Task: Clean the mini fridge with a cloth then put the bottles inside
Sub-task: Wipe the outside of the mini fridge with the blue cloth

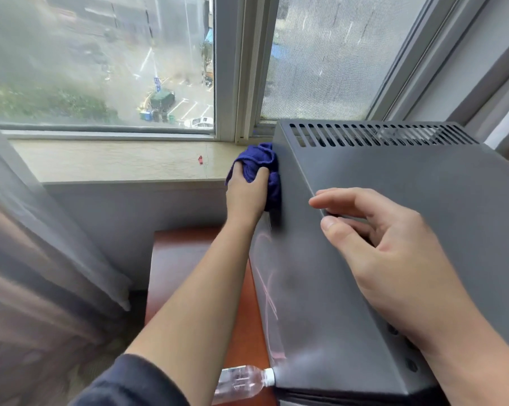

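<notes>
Gripping a bunched blue cloth (256, 168), the left hand (246, 194) presses it against the gray mini fridge (393, 186), on its left side near the rear corner by the windowsill (115, 159). Right hand (393, 259) is over the fridge top, fingers loosely curled, empty. A clear bottle (241, 382) lies on the wooden table (174, 259) at the fridge's front corner.

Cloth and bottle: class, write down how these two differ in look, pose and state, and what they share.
The cloth is dark blue and crumpled; the bottle is clear with a white cap. The left grip holds the cloth against the fridge; the bottle lies unheld on its side on the table. The cloth is by the windowsill, the bottle nearer the camera. Both are at the fridge's left side.
</notes>
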### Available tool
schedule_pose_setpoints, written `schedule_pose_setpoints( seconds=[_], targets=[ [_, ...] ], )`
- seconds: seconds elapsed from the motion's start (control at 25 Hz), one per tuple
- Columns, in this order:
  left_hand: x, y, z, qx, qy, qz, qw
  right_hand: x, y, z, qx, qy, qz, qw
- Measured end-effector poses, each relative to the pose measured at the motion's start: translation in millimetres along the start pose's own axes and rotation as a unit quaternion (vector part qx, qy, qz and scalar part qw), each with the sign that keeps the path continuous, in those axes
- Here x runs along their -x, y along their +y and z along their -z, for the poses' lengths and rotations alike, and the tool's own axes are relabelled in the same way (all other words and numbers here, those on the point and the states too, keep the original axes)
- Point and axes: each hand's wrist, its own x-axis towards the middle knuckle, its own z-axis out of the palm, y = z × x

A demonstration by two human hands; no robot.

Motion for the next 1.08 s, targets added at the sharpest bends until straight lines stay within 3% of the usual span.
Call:
schedule_pose_setpoints(
  seconds=[0.2,0.32,0.44,0.56,0.64,0.76,0.88,1.0,1.08],
  targets=[
    [44.5,-84.4,-1.6,-0.011,-0.016,0.102,0.995,0.8,1.1,-2.2,0.039,0.003,0.019,0.999],
    [89.5,-109.2,1.9,0.006,-0.013,0.119,0.993,4.4,-0.5,-4.8,0.088,-0.012,0.054,0.995],
    [116.4,-87.5,7.0,0.024,-0.007,0.073,0.997,7.4,-3.9,-3.7,0.087,0.003,0.071,0.994],
    [122.8,-40.7,14.8,0.063,-0.003,-0.023,0.998,11.4,-11.3,-2.9,0.143,0.011,0.119,0.982],
    [109.1,-7.3,16.6,0.091,-0.007,-0.09,0.992,12.3,-18.7,-6.8,0.187,-0.031,0.145,0.971],
    [85.5,32.2,18.6,0.08,-0.008,-0.159,0.984,4.5,-34.0,-17.6,0.257,-0.168,0.149,0.94],
    [54.5,14.2,17.4,0.015,-0.054,-0.093,0.994,-23.9,-47.8,-33.4,0.297,-0.251,0.111,0.915],
    [44.1,-40.2,14.4,-0.021,-0.07,0.022,0.997,-57.7,-48.2,-57.5,0.373,-0.262,0.112,0.883],
    [59.2,-82.2,9.4,-0.021,-0.074,0.085,0.993,-68.5,-43.6,-66.9,0.38,-0.264,0.105,0.88]
  ],
)
